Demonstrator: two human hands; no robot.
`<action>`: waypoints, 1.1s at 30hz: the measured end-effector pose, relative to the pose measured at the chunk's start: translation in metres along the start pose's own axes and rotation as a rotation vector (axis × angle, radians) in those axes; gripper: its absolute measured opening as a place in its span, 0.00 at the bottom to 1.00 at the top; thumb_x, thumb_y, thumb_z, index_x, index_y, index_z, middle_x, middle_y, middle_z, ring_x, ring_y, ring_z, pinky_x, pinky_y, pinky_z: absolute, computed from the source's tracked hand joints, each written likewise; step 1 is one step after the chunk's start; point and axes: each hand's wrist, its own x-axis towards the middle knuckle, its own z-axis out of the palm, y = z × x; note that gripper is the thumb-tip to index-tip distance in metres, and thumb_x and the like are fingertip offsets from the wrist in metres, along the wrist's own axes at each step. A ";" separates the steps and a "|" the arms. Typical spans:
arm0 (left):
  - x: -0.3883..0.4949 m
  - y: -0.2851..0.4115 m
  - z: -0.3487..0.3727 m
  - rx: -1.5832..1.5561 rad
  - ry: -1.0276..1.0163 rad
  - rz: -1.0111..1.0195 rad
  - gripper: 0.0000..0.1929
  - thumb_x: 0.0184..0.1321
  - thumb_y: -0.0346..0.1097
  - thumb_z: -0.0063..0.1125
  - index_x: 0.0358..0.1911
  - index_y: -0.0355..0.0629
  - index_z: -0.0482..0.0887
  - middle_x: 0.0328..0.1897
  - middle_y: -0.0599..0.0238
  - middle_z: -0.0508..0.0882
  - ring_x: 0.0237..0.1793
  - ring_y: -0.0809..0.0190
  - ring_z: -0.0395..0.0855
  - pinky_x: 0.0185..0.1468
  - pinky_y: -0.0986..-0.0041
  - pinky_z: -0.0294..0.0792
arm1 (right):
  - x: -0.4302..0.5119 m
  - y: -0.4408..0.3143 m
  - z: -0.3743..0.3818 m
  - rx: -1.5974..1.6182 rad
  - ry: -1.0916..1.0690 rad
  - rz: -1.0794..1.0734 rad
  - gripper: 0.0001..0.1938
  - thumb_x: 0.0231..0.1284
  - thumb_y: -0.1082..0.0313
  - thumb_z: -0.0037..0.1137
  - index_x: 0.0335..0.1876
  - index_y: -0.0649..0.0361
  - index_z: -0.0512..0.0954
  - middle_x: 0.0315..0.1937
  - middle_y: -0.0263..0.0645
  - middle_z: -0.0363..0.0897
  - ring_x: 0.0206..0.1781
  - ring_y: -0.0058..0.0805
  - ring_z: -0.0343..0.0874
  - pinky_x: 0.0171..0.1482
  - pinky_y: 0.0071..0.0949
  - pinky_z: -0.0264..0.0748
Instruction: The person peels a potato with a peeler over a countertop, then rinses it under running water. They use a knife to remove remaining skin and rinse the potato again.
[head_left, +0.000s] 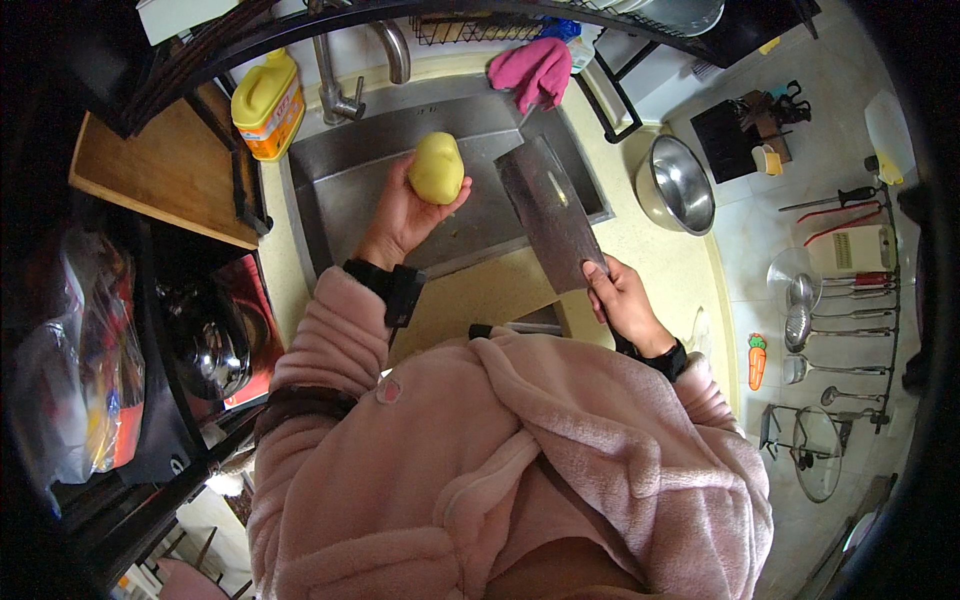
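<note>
A peeled yellow potato rests in my left hand, its fingers curled beneath and around it, above the stainless steel sink. My right hand grips the handle of a broad cleaver. The dark blade points up and away from me, over the sink's right edge and the counter. Potato and blade are apart. Most of the cleaver's handle is hidden by my fingers.
A steel bowl stands on the counter right of the sink. Behind the sink are a faucet and a pink cloth. A yellow jug and a wooden board stand left. Utensils hang along the right wall.
</note>
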 end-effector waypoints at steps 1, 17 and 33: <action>-0.001 0.000 0.002 0.041 0.015 -0.001 0.24 0.67 0.50 0.50 0.59 0.40 0.73 0.56 0.51 0.79 0.57 0.43 0.77 0.61 0.54 0.73 | -0.001 -0.001 0.000 -0.016 0.007 -0.018 0.15 0.74 0.55 0.44 0.35 0.58 0.70 0.17 0.26 0.65 0.15 0.14 0.63 0.19 0.18 0.62; -0.020 -0.006 0.026 0.597 0.021 0.053 0.25 0.60 0.45 0.62 0.58 0.42 0.72 0.51 0.59 0.80 0.49 0.55 0.82 0.48 0.67 0.77 | -0.008 -0.021 -0.002 -0.254 0.035 -0.151 0.16 0.73 0.53 0.46 0.38 0.60 0.74 0.14 0.26 0.66 0.15 0.13 0.66 0.20 0.19 0.64; -0.020 -0.022 0.043 0.953 -0.027 0.437 0.26 0.56 0.33 0.67 0.58 0.45 0.71 0.60 0.59 0.76 0.61 0.52 0.74 0.65 0.64 0.67 | -0.010 0.001 -0.010 -0.150 0.119 -0.130 0.16 0.73 0.53 0.45 0.36 0.59 0.72 0.16 0.26 0.66 0.16 0.12 0.63 0.18 0.17 0.61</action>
